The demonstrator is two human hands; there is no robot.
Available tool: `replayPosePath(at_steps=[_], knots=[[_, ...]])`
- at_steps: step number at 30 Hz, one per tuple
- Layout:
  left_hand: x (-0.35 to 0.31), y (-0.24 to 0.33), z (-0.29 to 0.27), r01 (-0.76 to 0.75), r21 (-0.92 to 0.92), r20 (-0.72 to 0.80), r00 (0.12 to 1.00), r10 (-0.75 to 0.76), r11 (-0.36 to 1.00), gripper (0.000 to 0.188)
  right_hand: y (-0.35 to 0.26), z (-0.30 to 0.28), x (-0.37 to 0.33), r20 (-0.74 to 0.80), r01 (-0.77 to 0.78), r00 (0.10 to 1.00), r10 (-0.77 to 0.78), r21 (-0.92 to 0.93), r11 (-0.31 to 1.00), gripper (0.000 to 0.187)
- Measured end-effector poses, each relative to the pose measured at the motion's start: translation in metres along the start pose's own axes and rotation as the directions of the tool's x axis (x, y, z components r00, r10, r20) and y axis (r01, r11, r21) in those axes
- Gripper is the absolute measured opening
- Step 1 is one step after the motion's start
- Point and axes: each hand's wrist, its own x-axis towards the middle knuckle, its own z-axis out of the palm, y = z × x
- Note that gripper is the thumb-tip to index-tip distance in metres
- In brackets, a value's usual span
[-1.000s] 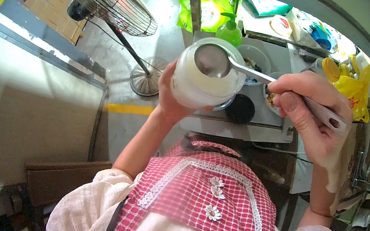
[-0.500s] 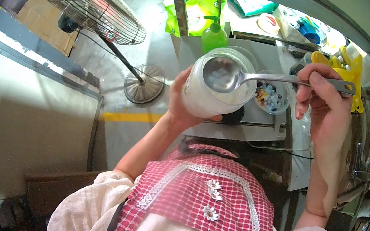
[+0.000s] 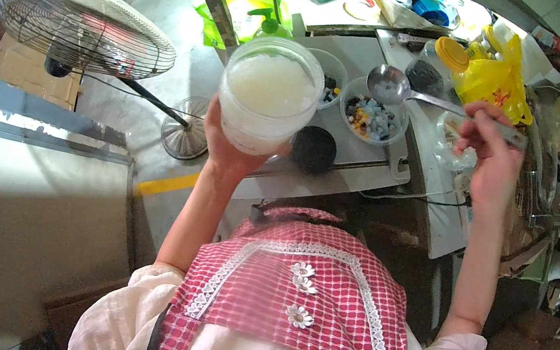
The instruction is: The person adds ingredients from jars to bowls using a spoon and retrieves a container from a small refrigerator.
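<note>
A wide clear jar [image 3: 252,127] of whitish, jelly-like stuff rests in my left hand [image 3: 229,156], tilted slightly, its mouth open. My right hand [image 3: 492,149] is closed around the handle of a metal spoon [image 3: 428,98]. The spoon's deep bowl carries a little of the whitish stuff and hangs over the far edge of a clear bowl [image 3: 403,131]. Inside that bowl lie dark, yellow and pale translucent bits. A second clear bowl [image 3: 343,74] with similar bits is partly hidden behind the jar. Close to the jar sits a black round lid-like thing [image 3: 314,150].
Beyond the jar stands a green pump bottle [image 3: 270,26] on the grey table [image 3: 362,177]. A yellow plastic bag [image 3: 495,82] and a yellow-lidded jar [image 3: 452,55] are at the far right. On the left is a standing fan [image 3: 89,25]. A cable [image 3: 433,200] runs along the table's right side.
The spoon has come out of the jar's mouth and moved right, over the bowl. My left hand has shifted the jar left. The view has swung right.
</note>
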Motion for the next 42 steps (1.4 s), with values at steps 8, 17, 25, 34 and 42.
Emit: replayPosePath(at_steps=[8,17,25,34,42], knots=[[0.004,-0.002,-0.003,-0.047,0.56,-0.176,0.969,0.174,0.827,0.072,0.061,-0.002,-0.023,0.421,0.456,0.878,-0.227,-0.596,0.661,0.015],[0.003,-0.002,0.002,0.104,-0.104,-0.004,0.994,-0.105,0.989,0.071,-0.002,0.015,-0.032,0.024,0.134,0.991,-0.133,-0.264,0.955,0.016],[0.007,-0.014,0.027,0.067,-0.035,-0.194,0.978,-0.072,0.997,0.065,-0.048,0.038,-0.04,0.277,0.286,0.925,-0.259,-0.06,0.956,0.028],[0.003,-0.016,0.036,0.155,-0.143,-0.177,0.968,-0.179,0.978,0.064,-0.064,0.074,-0.036,0.601,0.484,0.767,-0.226,-0.312,0.818,0.013],[0.0,-0.02,0.033,-0.039,0.341,-0.058,0.996,0.063,0.939,0.064,-0.053,0.064,-0.021,0.261,0.031,0.965,-0.037,0.028,0.999,0.023]])
